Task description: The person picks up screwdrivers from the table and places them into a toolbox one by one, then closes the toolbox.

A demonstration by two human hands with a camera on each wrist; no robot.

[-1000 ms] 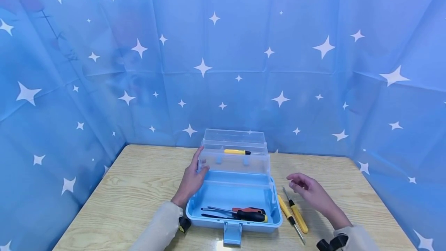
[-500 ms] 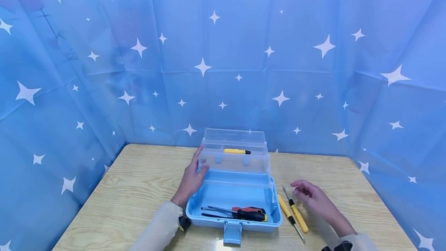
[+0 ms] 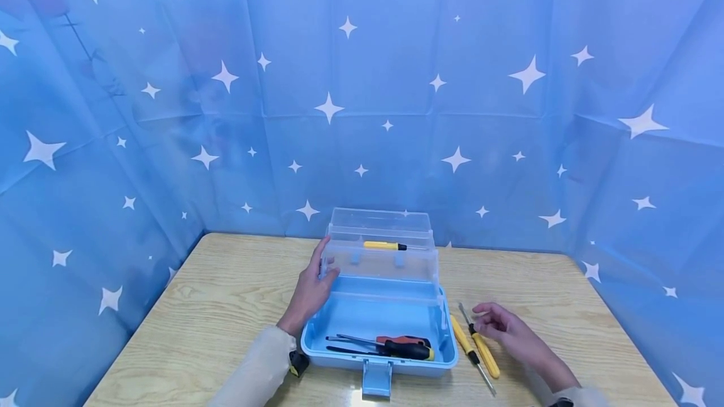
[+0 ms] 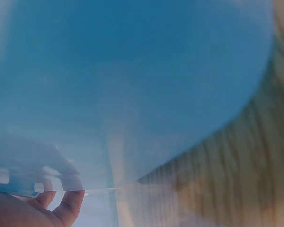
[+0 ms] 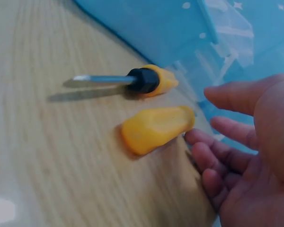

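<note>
Outer yellow screwdriver (image 3: 488, 355) lay on the bench (image 3: 243, 313), right of the blue toolbox (image 3: 339, 362), with the inner yellow screwdriver (image 3: 462, 335) between them. The right hand (image 3: 511, 333) was just beside the outer one, fingers loosely bent and slightly apart; contact could not be told. At the toolbox's left, the left hand (image 3: 311, 292) pinched the edge of its clear upper part (image 3: 379, 265). Inside the toolbox's base lay a black-handled screwdriver (image 3: 408, 350); behind the toolbox hung a starry blue cloth (image 3: 390, 61).
</note>
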